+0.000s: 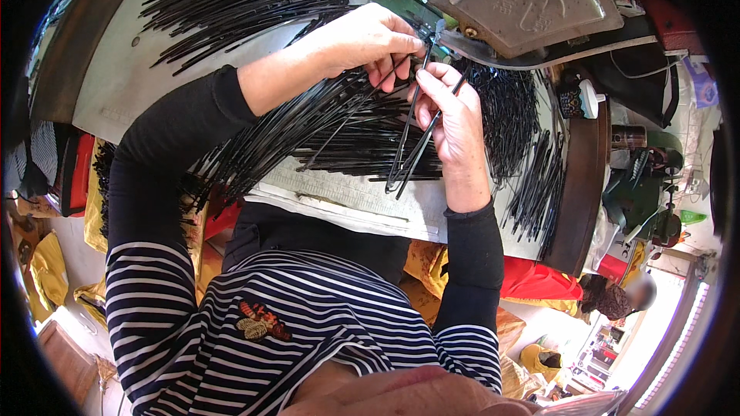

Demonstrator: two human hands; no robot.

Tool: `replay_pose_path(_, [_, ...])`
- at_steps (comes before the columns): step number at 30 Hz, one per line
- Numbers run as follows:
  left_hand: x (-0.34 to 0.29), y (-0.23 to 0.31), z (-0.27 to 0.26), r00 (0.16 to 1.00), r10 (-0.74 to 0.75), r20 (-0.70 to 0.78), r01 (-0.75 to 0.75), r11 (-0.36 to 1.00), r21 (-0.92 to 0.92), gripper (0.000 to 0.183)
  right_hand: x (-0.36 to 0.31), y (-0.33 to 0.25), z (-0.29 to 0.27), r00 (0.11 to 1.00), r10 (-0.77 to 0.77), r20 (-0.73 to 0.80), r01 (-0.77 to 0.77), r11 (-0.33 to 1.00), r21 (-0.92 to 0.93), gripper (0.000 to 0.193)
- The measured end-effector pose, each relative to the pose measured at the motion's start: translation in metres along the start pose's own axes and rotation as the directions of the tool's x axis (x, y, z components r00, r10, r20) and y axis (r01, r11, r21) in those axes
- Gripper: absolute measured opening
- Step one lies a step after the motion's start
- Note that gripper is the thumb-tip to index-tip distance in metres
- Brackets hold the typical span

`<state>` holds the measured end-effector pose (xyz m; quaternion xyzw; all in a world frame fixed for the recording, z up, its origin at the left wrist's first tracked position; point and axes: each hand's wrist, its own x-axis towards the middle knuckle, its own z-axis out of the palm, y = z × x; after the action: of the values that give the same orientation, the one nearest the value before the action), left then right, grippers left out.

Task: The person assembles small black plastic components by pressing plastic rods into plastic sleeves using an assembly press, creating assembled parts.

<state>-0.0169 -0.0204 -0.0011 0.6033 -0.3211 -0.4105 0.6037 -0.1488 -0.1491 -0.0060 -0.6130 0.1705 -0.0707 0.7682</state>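
My left hand (pixel 379 40) is closed, its fingertips pinching a thin black rib close to the working point of a green and grey machine (pixel 532 0). Lower and to the right, my right hand (pixel 447 112) is also closed. It grips a jointed black umbrella rib (pixel 420 154), whose thin folded rods hang below the fingers toward me. The rib's upper end reaches the machine, where small parts are hard to make out. Beneath both hands lies a pile of similar black ribs (pixel 354 146).
More ribs (pixel 239 0) are heaped at the far left of the pale worktable (pixel 108 85). Another bunch (pixel 509 115) lies right of my right hand. Dark raised edges (pixel 582 192) bound the table. Beyond the right edge stands a second green machine (pixel 647 192).
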Motion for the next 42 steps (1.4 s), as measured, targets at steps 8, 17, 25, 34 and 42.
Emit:
replay_pose_path(8, [0.004, -0.007, 0.0, 0.999, 0.034, 0.006, -0.034, 0.999, 0.035, 0.032, 0.002, -0.002, 0.003, 1.0, -0.008, -0.007, 0.007, 0.999, -0.033, 0.015])
replay_pose_path(17, [0.003, -0.001, 0.001, 1.0, 0.02, -0.013, -0.019, 0.994, 0.105, 0.031, 0.007, -0.001, 0.003, 0.999, 0.035, -0.008, -0.035, 0.999, 0.004, 0.013])
replay_pose_path(25, [0.004, -0.004, 0.001, 0.999, 0.031, -0.018, -0.029, 0.996, 0.089, 0.03, 0.007, 0.003, 0.001, 0.996, 0.083, 0.015, -0.084, 0.994, 0.075, 0.016])
replay_pose_path(34, [0.001, 0.005, 0.005, 0.991, 0.129, -0.043, -0.103, 0.915, 0.39, 0.031, -0.004, -0.006, -0.004, 0.983, 0.154, 0.096, -0.168, 0.972, 0.165, 0.023])
replay_pose_path(42, [-0.005, -0.017, 0.01, 0.948, 0.301, 0.106, -0.252, 0.504, 0.826, 0.022, -0.045, -0.029, -0.067, 0.985, 0.088, -0.149, -0.134, 0.934, -0.332, 0.022])
